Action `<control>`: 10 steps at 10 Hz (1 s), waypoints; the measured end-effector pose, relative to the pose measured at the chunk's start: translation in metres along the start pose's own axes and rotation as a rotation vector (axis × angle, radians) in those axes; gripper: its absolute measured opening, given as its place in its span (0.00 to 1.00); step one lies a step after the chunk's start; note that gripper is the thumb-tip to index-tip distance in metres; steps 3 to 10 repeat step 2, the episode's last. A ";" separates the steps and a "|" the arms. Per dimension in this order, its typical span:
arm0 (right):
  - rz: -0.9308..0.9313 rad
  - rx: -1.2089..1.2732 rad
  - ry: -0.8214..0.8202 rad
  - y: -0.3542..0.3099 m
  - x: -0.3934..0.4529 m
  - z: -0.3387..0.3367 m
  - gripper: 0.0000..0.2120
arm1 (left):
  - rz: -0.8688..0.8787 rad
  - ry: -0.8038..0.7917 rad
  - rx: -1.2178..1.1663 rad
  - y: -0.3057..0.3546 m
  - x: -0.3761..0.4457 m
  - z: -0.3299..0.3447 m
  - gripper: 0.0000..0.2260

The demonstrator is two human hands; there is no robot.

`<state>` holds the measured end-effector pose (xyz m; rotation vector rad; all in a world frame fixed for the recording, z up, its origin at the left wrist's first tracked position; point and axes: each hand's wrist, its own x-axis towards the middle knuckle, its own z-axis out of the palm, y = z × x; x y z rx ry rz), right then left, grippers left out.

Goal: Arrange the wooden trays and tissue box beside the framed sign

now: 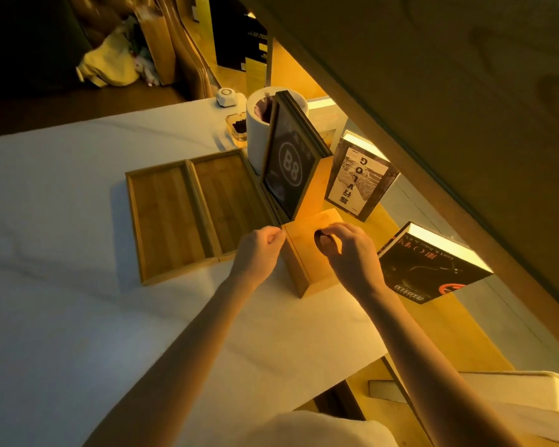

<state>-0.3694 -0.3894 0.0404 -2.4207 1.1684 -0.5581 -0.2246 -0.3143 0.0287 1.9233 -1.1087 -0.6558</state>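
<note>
Two flat wooden trays lie side by side on the white table, the left tray [165, 221] touching the right tray [229, 201]. The right tray's far edge meets the upright framed sign [288, 169] marked B8. In front of the sign stands the wooden tissue box [304, 256] with a dark oval slot on top. My left hand [262, 250] rests at the box's left top corner, fingers curled. My right hand [352, 253] is over the slot with fingertips at its rim. Whether either hand grips the box is unclear.
A white cylindrical bin [259, 133] and a glass ashtray [236, 127] stand behind the sign. Two upright books [359, 182] [433, 269] stand to the right on the wooden ledge. A small white device [225, 97] sits at the table's far edge.
</note>
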 end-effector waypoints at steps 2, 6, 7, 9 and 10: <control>-0.146 0.475 -0.052 -0.091 0.040 -0.045 0.10 | 0.095 0.159 0.090 0.041 0.007 -0.099 0.15; -0.146 0.475 -0.052 -0.091 0.040 -0.045 0.10 | 0.095 0.159 0.090 0.041 0.007 -0.099 0.15; -0.146 0.475 -0.052 -0.091 0.040 -0.045 0.10 | 0.095 0.159 0.090 0.041 0.007 -0.099 0.15; -0.146 0.475 -0.052 -0.091 0.040 -0.045 0.10 | 0.095 0.159 0.090 0.041 0.007 -0.099 0.15; -0.146 0.475 -0.052 -0.091 0.040 -0.045 0.10 | 0.095 0.159 0.090 0.041 0.007 -0.099 0.15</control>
